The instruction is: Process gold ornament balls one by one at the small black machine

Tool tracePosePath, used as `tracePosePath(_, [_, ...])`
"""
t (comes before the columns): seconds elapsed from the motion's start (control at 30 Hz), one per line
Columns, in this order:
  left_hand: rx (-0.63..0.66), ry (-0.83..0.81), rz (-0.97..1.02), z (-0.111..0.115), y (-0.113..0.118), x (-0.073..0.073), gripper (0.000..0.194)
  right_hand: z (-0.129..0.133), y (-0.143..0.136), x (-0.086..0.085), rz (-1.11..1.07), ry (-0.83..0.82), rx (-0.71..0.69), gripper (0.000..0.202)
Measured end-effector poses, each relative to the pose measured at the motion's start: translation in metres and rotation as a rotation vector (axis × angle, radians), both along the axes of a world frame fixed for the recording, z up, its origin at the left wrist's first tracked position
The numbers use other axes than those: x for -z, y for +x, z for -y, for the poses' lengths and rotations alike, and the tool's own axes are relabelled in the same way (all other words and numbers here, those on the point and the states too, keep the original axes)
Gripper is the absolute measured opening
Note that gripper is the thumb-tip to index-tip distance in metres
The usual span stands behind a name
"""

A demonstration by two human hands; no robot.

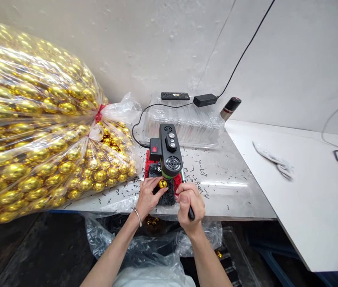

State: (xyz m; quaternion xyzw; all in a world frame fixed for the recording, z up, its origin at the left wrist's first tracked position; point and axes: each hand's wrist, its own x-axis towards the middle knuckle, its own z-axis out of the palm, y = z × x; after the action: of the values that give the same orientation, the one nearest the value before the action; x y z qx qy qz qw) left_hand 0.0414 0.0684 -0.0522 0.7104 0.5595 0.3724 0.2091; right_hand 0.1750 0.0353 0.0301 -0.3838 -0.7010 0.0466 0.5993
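A: Where is the gold ball (163, 183), and how does it handle?

B: It sits in the lower middle of the frame, on the dark pad under the head of the small black machine (169, 150), on the tabletop (231, 191). The left hand (148, 196) has its grip pressed on the ball from the side, fingertips touching it. I judge it light, hollow and thin-shelled, with a glossy, slippery skin, so it wants a gentle pinch on two opposite sides, not a squeeze.

A: And the right hand (188, 203)?

B: Its grip is closed around the machine's black handle (190, 214).

A: What is hard to see?

B: The machine head covers the point where it meets the ball. The big bag of gold balls (37, 135) is cut off at the left edge. The small dark bits on the tabletop are perhaps trimmed pieces; I cannot tell.
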Motion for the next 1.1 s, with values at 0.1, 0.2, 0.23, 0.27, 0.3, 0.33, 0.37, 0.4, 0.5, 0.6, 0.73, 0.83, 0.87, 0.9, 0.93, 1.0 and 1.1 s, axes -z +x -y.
tracePosePath(0.1, [0.006,-0.009,-0.006,0.000,0.000,-0.001,0.030,-0.003,0.002,0.018,0.019,0.043,-0.009,0.023])
tracePosePath(0.2, [0.007,-0.015,-0.007,0.000,-0.001,-0.001,0.028,-0.009,0.002,0.037,0.026,0.125,0.004,0.026])
tracePosePath(0.23, [0.007,-0.015,-0.005,0.000,0.000,-0.001,0.028,-0.010,0.001,0.042,0.017,0.148,0.013,0.026])
tracePosePath(0.27, [0.006,-0.014,-0.001,0.000,0.000,-0.001,0.028,-0.012,0.000,0.047,0.001,0.165,0.023,0.027])
tracePosePath(0.3, [0.005,-0.013,0.005,0.000,0.000,-0.001,0.028,-0.013,-0.001,0.050,-0.015,0.177,0.031,0.027])
tracePosePath(0.33, [0.004,-0.010,0.011,0.000,0.000,-0.001,0.029,-0.014,-0.002,0.053,-0.032,0.187,0.038,0.027])
tracePosePath(0.37, [0.004,-0.007,0.015,0.000,0.000,-0.001,0.029,-0.015,-0.003,0.055,-0.047,0.194,0.044,0.027])
tracePosePath(0.4, [0.005,-0.003,0.018,0.000,0.000,-0.002,0.029,-0.015,-0.003,0.057,-0.057,0.196,0.048,0.027])
tracePosePath(0.5, [0.006,0.016,0.019,0.000,-0.001,-0.001,0.029,-0.015,-0.005,0.062,-0.073,0.192,0.056,0.028])
tracePosePath(0.6, [0.006,0.043,0.021,0.000,-0.001,0.003,0.028,-0.015,-0.004,0.063,0.002,0.185,0.031,0.027])
tracePosePath(0.73, [-0.005,0.086,0.045,-0.004,0.000,0.007,0.028,-0.011,-0.003,0.045,0.015,0.151,0.016,0.027])
tracePosePath(0.83, [-0.014,0.100,0.082,-0.006,0.001,0.006,0.028,-0.008,-0.004,0.011,-0.070,0.070,0.010,0.027])
tracePosePath(0.87, [-0.021,0.107,0.101,-0.005,0.000,0.005,0.028,-0.008,-0.005,-0.002,-0.096,0.045,0.024,0.028])
tracePosePath(0.9, [-0.036,0.117,0.121,-0.001,-0.001,0.004,0.029,-0.007,-0.005,-0.014,-0.116,0.014,0.026,0.028])
tracePosePath(0.93, [-0.057,0.129,0.138,0.007,-0.002,0.003,0.030,-0.007,-0.006,-0.024,-0.130,-0.033,0.020,0.028])
tracePosePath(1.0, [-0.088,0.151,0.149,0.030,-0.006,0.005,0.033,-0.006,-0.007,-0.037,-0.138,-0.091,0.011,0.029])
tracePosePath(1.1, [-0.017,0.172,0.107,0.075,-0.010,0.014,0.040,-0.003,-0.008,-0.037,-0.149,-0.106,0.011,0.028])
